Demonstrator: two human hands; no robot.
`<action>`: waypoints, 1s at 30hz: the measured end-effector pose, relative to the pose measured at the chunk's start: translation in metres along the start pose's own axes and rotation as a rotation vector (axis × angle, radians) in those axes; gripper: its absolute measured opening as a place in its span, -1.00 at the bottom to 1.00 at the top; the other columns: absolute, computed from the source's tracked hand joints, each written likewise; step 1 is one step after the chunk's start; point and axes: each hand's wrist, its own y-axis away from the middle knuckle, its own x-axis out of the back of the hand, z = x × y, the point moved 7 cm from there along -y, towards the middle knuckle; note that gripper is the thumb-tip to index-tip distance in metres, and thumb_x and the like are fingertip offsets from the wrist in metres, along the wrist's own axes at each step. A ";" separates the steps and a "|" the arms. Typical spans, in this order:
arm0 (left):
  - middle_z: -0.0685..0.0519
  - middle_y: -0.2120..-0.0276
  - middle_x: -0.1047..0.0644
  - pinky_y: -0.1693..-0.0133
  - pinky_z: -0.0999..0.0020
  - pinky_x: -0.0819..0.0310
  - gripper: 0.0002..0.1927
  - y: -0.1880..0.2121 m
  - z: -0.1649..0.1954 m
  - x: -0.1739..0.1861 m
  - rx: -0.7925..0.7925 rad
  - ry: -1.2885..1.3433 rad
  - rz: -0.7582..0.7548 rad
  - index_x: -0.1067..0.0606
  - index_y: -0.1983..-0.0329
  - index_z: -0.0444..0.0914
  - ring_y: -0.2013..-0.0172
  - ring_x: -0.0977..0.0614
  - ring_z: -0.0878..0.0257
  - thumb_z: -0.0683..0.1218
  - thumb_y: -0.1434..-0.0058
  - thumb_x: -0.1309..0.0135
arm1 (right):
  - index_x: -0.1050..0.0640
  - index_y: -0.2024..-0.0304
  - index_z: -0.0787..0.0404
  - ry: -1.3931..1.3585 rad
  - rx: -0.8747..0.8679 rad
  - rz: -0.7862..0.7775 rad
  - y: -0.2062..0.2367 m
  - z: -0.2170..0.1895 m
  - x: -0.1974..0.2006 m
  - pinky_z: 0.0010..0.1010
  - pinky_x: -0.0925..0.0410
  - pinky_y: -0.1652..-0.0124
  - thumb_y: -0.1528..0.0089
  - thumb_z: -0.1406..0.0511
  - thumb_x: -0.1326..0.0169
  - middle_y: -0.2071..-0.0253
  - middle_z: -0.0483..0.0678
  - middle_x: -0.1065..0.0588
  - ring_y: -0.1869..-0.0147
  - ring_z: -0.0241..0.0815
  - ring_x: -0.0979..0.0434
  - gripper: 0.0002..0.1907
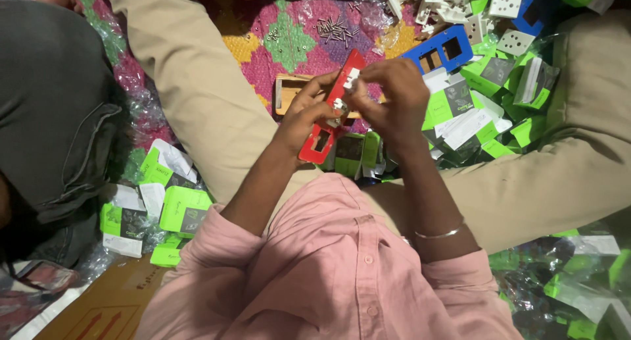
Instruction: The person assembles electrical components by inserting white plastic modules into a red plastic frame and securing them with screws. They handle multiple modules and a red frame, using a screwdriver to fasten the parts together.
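left hand (307,110) gripping red plate (332,113) tilted, steadying it over the lap | right hand (388,93) pinching a white module (352,77) — seemingly seating it | screws (332,29) lying far, blue plate (439,50) far right

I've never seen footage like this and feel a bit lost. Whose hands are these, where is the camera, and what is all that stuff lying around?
There is no machine here. A camera worn on a seated person's head looks down at their own two hands. The left hand and right hand together hold a red plastic plate with a small white part on it. Below lies a patterned mat with loose screws, a blue plate, white socket pieces and many green boxes. Another person's grey trouser leg is at the left.
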 end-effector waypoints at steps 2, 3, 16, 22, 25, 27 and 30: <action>-0.06 -0.07 -0.54 0.24 0.33 -0.66 -0.32 0.001 0.001 0.003 0.033 -0.044 0.017 -0.26 -0.39 -0.24 0.12 -0.64 0.23 -0.33 -0.15 0.00 | -0.51 0.25 0.22 -0.444 -0.309 0.104 0.003 0.035 0.000 -0.26 -0.50 0.09 -0.25 0.46 -0.26 0.22 -0.03 -0.60 0.12 -0.13 -0.63 -0.84; -0.06 -0.08 -0.54 0.30 0.32 -0.67 -0.31 0.002 0.001 0.004 0.050 -0.064 0.024 -0.26 -0.39 -0.22 0.12 -0.66 0.22 -0.31 -0.13 0.00 | -0.49 0.24 0.22 -0.665 -0.464 0.154 0.006 0.053 -0.003 -0.27 -0.52 0.10 -0.30 0.47 -0.20 0.24 -0.01 -0.61 0.14 -0.17 -0.65 -0.86; -0.16 -0.13 -0.50 0.13 -0.04 -0.71 -0.46 0.018 -0.011 -0.013 0.376 0.158 -0.275 -0.22 -0.44 -0.29 0.04 -0.67 0.05 -0.05 -0.43 0.10 | -0.58 0.36 0.26 -0.634 -0.735 -0.384 0.022 0.085 -0.012 -0.55 -0.15 0.42 -0.37 0.24 -0.23 0.49 -0.25 -0.38 0.42 -0.47 -0.28 -0.73; -0.25 -0.21 -0.50 0.08 -0.13 -0.67 -0.08 0.021 0.003 -0.020 0.270 0.430 -0.334 -0.21 -0.51 -0.37 -0.02 -0.64 -0.12 0.41 -0.37 0.21 | -0.51 0.46 0.20 -0.915 -0.891 -0.195 0.024 0.085 -0.016 -0.56 -0.11 0.51 -0.38 0.25 -0.21 0.54 -0.23 -0.40 0.54 -0.49 -0.24 -0.68; -0.26 -0.25 -0.49 0.05 -0.13 -0.63 0.03 0.023 0.014 -0.019 0.174 0.522 -0.286 -0.21 -0.52 -0.37 -0.07 -0.62 -0.18 0.54 -0.36 0.28 | -0.49 0.42 0.19 -1.057 -0.939 -0.036 0.022 0.078 -0.023 -0.53 -0.24 0.43 -0.42 0.24 -0.18 0.47 -0.19 -0.47 0.47 -0.45 -0.34 -0.68; -0.23 -0.29 -0.49 -0.03 -0.10 -0.59 -0.12 0.025 0.021 -0.016 0.104 0.541 -0.204 -0.21 -0.51 -0.34 -0.15 -0.59 -0.17 0.44 -0.47 0.32 | -0.51 0.38 0.20 -1.118 -1.003 0.072 0.025 0.073 -0.026 -0.48 -0.35 0.40 -0.40 0.23 -0.14 0.44 -0.15 -0.52 0.46 -0.39 -0.44 -0.73; -0.17 -0.27 -0.50 -0.18 0.12 -0.47 0.18 0.031 0.033 -0.033 -0.020 0.421 -0.398 -0.26 -0.41 -0.33 -0.27 -0.54 -0.09 0.68 -0.10 0.29 | -0.51 0.33 0.21 -1.243 -0.993 0.168 0.026 0.060 -0.030 -0.49 -0.43 0.26 -0.36 0.22 -0.09 0.36 -0.09 -0.57 0.36 -0.36 -0.52 -0.78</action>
